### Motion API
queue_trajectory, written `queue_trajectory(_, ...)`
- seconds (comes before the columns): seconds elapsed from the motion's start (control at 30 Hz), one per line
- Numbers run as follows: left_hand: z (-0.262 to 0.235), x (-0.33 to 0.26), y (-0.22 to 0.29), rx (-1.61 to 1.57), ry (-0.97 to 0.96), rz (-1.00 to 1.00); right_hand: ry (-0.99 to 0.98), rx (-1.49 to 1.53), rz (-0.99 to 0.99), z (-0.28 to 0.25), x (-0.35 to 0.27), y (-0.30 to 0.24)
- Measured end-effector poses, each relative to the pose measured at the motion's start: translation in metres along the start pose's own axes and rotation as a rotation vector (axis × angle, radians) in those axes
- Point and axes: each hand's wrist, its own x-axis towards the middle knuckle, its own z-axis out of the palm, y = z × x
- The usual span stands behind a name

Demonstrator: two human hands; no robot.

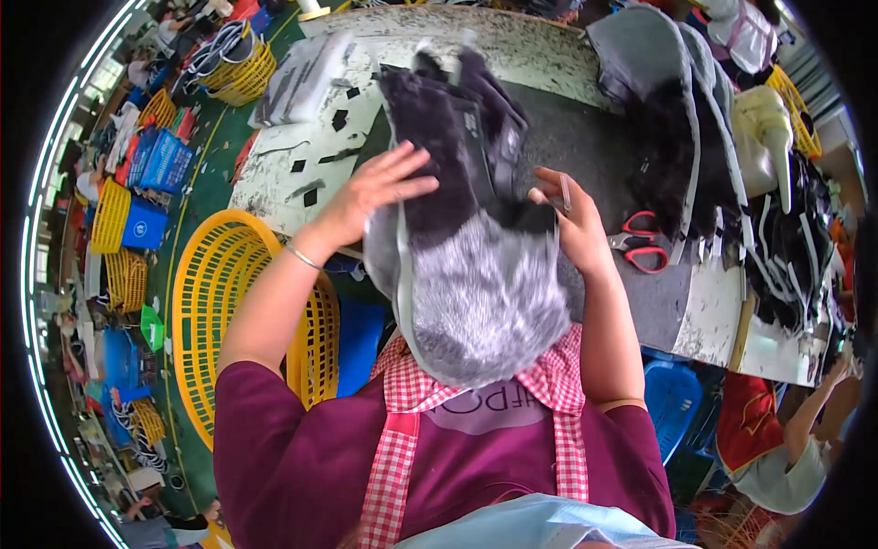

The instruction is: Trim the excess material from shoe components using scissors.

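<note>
**Fur piece held up over counter edge, both hands on it**

Fur piece (476,274), grey fluffy lower part, dark upper part, hangs between the hands in front of the person's chest, its top over the near edge of the counter (293,174). Left hand (370,188) lies flat against the dark upper left side, fingers (407,165) spread apart, pressing on the fur, not curled around it. Thin bangle on that wrist. Right hand (572,220) grips the right edge of the piece, fingers closed on the fabric; a small thin tool sticks up from this hand, kind unclear. Red-handled scissors (640,242) lie on the dark mat just right of the right hand. Stack of grey and black fur pieces (668,119) sits further right on the counter. Small black scraps scattered on the worn white counter top. Yellow basket (215,311) stands on the floor left of the person, below the left forearm. Person wears a maroon shirt and red checked apron.
</note>
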Motion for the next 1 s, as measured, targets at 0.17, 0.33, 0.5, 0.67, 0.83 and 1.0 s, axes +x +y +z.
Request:
queue_trajectory(0.17, -0.023, -0.023, -0.054, -0.924, 0.224, -0.742, -0.061, 0.021, -0.057, 0.019, -0.022, 0.006)
queue_trajectory(0.33, -0.033, 0.015, -0.013, -0.963, -0.199, -1.240, -0.080, -0.060, -0.144, 0.055, -0.025, -0.032)
queue_trajectory(0.5, 0.013, 0.014, -0.012, -1.189, -0.025, -1.115, 0.168, 0.049, 0.006, 0.071, -0.014, 0.004)
queue_trajectory(0.67, 0.012, 0.031, 0.019, -1.256, 0.063, -1.062, -0.099, 0.393, 0.137, 0.063, -0.006, 0.020)
queue_trajectory(0.83, 0.005, 0.009, -0.007, -1.400, 0.229, -0.957, -0.188, 0.462, 0.091, 0.052, 0.000, -0.033)
queue_trajectory(1.0, 0.013, -0.022, -0.025, -1.283, 0.187, -1.082, 0.146, 0.095, -0.125, 0.005, 0.036, -0.023)
